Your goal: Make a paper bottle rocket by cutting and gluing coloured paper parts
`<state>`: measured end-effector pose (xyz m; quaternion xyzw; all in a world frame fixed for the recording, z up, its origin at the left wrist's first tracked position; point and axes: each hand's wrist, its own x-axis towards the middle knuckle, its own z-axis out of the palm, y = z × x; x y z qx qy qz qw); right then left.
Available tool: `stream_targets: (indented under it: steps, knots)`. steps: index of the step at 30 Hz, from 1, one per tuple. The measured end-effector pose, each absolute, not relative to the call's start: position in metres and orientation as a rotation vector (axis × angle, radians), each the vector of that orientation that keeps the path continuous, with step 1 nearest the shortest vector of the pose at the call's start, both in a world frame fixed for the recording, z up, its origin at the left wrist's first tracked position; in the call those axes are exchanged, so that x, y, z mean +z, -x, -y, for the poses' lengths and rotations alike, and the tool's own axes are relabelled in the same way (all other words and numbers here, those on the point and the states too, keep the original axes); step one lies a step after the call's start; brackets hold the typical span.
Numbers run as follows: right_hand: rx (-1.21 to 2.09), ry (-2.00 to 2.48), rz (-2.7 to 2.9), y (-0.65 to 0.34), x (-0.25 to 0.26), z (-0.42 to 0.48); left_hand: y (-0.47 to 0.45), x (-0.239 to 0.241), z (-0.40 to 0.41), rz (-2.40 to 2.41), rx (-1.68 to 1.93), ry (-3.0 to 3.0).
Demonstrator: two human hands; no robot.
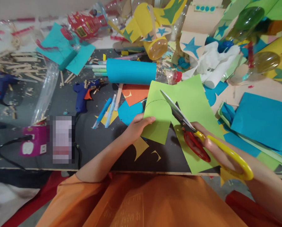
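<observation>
My left hand (137, 126) pinches the left edge of a light green paper sheet (195, 104), thumb on top. A curved pencil line runs across the sheet near that hand. My right hand (208, 143) grips scissors (195, 138) with red and yellow handles. Their blades are open and sit in a cut that runs up through the green sheet. The sheet hangs partly over the near table edge.
A dark table (89, 138) holds a blue paper-wrapped bottle (131, 72), a blue glue gun (84, 94), blue pens (105, 111), orange (135, 94) and blue paper scraps, wooden sticks, a magenta cup (34, 142), and piles of coloured paper and plastic bottles at the back right.
</observation>
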<state>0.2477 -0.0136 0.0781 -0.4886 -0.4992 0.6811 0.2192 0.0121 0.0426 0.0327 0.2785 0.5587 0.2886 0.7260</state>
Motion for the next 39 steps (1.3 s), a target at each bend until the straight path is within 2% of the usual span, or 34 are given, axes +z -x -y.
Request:
stream_targets:
  steps: [11, 21, 35, 39]
  knots:
    - [1.88, 1.541, 1.415, -0.248, 0.089, 0.009, -0.006, 0.037, -0.053, -1.184, 0.547, -0.576]
    - [1.99, 1.448, 1.385, -0.254, 0.078, 0.012, -0.004, 0.039, -0.057, -1.165, 0.546, -0.588]
    - [1.679, 1.655, 1.403, -0.254, 0.09, 0.015, 0.003, 0.041, -0.06, -1.06, 0.595, -0.739]
    - [1.766, 1.538, 1.293, -0.256, 0.08, 0.019, 0.005, 0.04, -0.06, -0.975, 0.65, -0.746]
